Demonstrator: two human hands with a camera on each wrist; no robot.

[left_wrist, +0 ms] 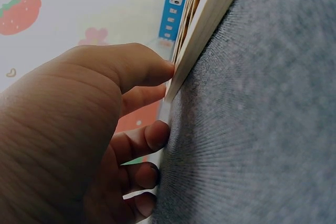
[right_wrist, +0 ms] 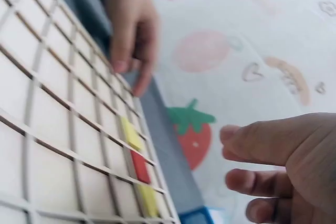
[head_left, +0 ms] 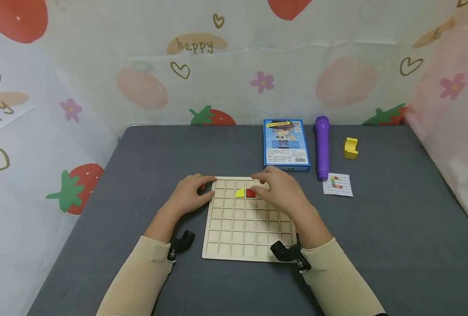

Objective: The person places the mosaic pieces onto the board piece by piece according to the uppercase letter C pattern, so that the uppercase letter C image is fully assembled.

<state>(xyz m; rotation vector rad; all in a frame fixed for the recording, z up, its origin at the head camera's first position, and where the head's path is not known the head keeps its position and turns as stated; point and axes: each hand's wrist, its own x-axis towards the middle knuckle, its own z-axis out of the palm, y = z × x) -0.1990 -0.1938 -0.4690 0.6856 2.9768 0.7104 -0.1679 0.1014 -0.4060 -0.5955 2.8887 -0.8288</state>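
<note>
A pale wooden grid board [head_left: 227, 226] lies on the dark grey table. My left hand [head_left: 190, 193] rests its thumb and index fingertips against the board's upper left edge, the other fingers loosely bent beside it. Over the upper right of the board hovers my right hand [head_left: 283, 191], thumb and fingers apart with nothing between them in the right wrist view. Near the far edge a yellow tile [head_left: 239, 193], a red tile [head_left: 251, 193] and another yellow tile [right_wrist: 148, 200] sit in a row of cells. From the head view, my right hand mostly hides that last tile.
Behind the board lies a blue box [head_left: 287, 145]. To its right are a purple microphone-shaped stick [head_left: 322, 147] and a yellow notched block [head_left: 351, 148]. A small grid card [head_left: 342, 186] with a coloured pattern lies at the stick's near end. A printed curtain [head_left: 226, 83] hangs behind the table.
</note>
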